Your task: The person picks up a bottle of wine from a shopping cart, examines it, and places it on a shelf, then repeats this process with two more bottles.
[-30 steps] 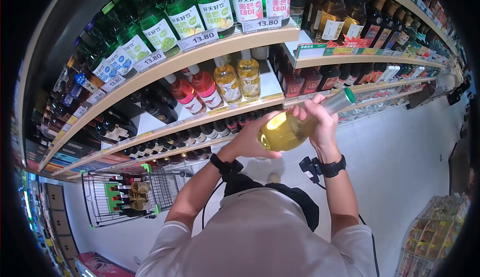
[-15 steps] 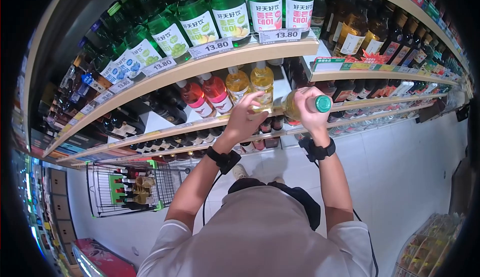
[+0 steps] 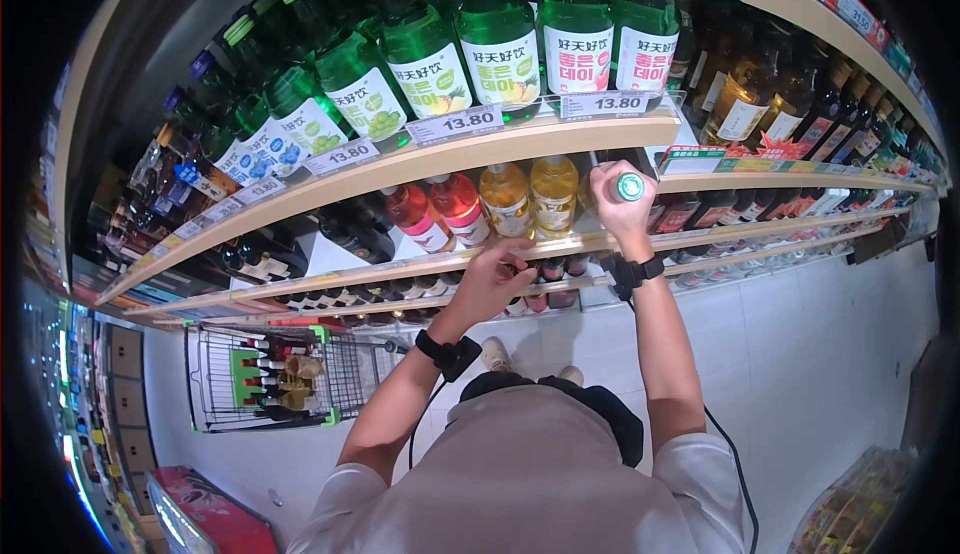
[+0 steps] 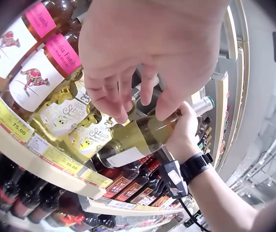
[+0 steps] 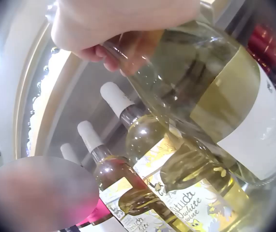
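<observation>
My right hand (image 3: 624,199) grips a pale yellow-green bottle by its neck, the green cap (image 3: 629,187) facing up. In the right wrist view this bottle (image 5: 215,87) stands beside yellow wine bottles (image 5: 150,145) with white caps. The left wrist view shows the held bottle (image 4: 138,140) tilted, its white label toward the shelf, right of the yellow bottles (image 4: 87,137). My left hand (image 3: 492,284) holds nothing; its fingers hang loosely bent in front of the shelf edge, below the yellow bottles (image 3: 553,199).
Pink bottles (image 3: 458,206) stand left of the yellow ones. Above is a shelf edge (image 3: 400,154) under green bottles (image 3: 500,49). Dark bottles line the lower shelf. A cart (image 3: 345,379) with several bottles stands at lower left, and more shelving runs off to the right.
The bottle has gone from between both hands, held slanted, to the shelf in my right hand alone. My left hand has let go of it and moved lower left.
</observation>
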The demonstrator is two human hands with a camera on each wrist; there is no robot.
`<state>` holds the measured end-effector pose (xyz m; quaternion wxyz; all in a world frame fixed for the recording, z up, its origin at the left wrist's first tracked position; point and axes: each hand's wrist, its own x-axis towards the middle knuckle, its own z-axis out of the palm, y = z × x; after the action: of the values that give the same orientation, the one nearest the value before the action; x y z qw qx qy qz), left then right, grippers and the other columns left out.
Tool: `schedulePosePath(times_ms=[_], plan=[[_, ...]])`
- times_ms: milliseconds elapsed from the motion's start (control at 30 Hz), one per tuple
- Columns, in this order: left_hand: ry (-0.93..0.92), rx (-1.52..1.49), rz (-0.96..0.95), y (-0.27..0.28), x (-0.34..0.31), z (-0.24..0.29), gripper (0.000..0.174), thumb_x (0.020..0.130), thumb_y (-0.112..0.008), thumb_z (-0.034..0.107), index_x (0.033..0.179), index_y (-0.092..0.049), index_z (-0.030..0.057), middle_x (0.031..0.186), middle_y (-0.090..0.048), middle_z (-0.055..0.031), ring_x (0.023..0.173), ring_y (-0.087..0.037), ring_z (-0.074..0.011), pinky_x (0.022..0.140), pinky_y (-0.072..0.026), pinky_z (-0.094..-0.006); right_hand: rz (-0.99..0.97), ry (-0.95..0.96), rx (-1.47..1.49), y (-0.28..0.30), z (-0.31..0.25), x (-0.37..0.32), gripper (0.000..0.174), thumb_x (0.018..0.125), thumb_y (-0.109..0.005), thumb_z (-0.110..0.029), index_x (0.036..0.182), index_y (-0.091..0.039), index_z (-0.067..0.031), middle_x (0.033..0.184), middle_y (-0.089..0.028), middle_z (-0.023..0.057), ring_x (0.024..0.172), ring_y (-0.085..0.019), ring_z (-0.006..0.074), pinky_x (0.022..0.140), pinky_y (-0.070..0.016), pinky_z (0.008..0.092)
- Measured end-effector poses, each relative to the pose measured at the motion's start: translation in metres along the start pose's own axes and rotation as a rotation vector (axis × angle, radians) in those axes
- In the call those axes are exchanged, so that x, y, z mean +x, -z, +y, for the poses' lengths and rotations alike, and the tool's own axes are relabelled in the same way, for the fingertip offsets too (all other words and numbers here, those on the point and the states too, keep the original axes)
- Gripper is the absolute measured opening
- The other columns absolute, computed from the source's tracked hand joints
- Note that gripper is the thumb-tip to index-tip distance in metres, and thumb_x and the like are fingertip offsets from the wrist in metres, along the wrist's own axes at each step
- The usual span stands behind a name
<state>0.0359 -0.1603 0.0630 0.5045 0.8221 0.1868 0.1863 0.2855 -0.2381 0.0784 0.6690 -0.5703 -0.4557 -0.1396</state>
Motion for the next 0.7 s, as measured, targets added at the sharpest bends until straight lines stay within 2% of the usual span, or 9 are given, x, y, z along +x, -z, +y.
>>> schedulePosePath(times_ms=[100,133,267,367,500,633,700], plan=[[0.012,0.017,-0.050,0.004,-0.002,0.004,0.039,0.090,-0.072,0.010,0.127,-0.059,0.0032,0.112,-0.066,-0.0075,0.091,-0.067,-0.0125,0.077,-0.0542,-0.0268,0.022,-0.049,-0.038,-0.007,0.014,0.000,0.019,0.078,-0.075,-0.005,0.069,-0.059,-0.0014,0.063,-0.064,0.0121,0.056,-0.065,0.0237,0.059,-0.0514,0.0329],[0.008,0.021,-0.067,0.004,-0.001,0.006,0.038,0.091,-0.071,0.010,0.126,-0.060,0.0033,0.111,-0.066,-0.0074,0.091,-0.067,-0.0122,0.077,-0.0541,-0.0268,0.047,-0.102,-0.069,-0.008,0.017,0.000,0.018,0.076,-0.076,-0.008,0.070,-0.061,-0.0007,0.063,-0.064,0.0143,0.056,-0.066,0.0266,0.059,-0.0514,0.0352],[0.044,-0.024,-0.084,0.003,-0.003,0.008,0.037,0.091,-0.071,0.011,0.126,-0.060,0.0040,0.111,-0.066,-0.0055,0.091,-0.066,-0.0116,0.078,-0.0533,-0.0268,0.038,-0.203,-0.037,-0.013,0.050,0.001,0.020,0.074,-0.077,-0.014,0.074,-0.064,0.0017,0.067,-0.067,0.0164,0.060,-0.068,0.0298,0.061,-0.0521,0.0388],[0.023,-0.050,-0.071,-0.001,-0.002,0.010,0.036,0.091,-0.071,0.011,0.125,-0.060,0.0044,0.110,-0.066,-0.0044,0.090,-0.066,-0.0107,0.078,-0.0528,-0.0264,-0.020,-0.274,-0.114,-0.013,0.058,0.006,0.020,0.074,-0.077,-0.014,0.076,-0.066,0.0029,0.069,-0.069,0.0172,0.063,-0.070,0.0315,0.062,-0.0526,0.0392],[-0.001,-0.055,-0.072,-0.002,-0.002,0.009,0.038,0.092,-0.071,0.011,0.127,-0.058,0.0045,0.112,-0.065,-0.0040,0.088,-0.065,-0.0096,0.076,-0.0525,-0.0257,0.083,-0.177,-0.102,-0.028,0.064,0.019,0.026,0.076,-0.078,-0.014,0.090,-0.068,0.0045,0.083,-0.073,0.0201,0.077,-0.073,0.0315,0.072,-0.0540,0.0398],[0.021,-0.166,-0.073,-0.006,0.000,0.009,0.041,0.092,-0.070,0.009,0.130,-0.055,0.0042,0.116,-0.062,-0.0041,0.086,-0.063,-0.0091,0.073,-0.0523,-0.0253,0.100,-0.268,-0.047,-0.036,0.077,0.021,0.030,0.077,-0.078,-0.015,0.098,-0.068,0.0033,0.091,-0.074,0.0165,0.085,-0.072,0.0328,0.077,-0.0540,0.0397],[-0.003,-0.145,-0.082,-0.008,0.003,0.007,0.044,0.091,-0.070,0.010,0.132,-0.055,0.0043,0.118,-0.063,-0.0073,0.084,-0.064,-0.0102,0.072,-0.0527,-0.0258,0.066,-0.299,0.012,-0.042,0.098,0.019,0.031,0.078,-0.078,-0.014,0.102,-0.068,0.0026,0.095,-0.073,0.0158,0.089,-0.070,0.0339,0.080,-0.0539,0.0403]])
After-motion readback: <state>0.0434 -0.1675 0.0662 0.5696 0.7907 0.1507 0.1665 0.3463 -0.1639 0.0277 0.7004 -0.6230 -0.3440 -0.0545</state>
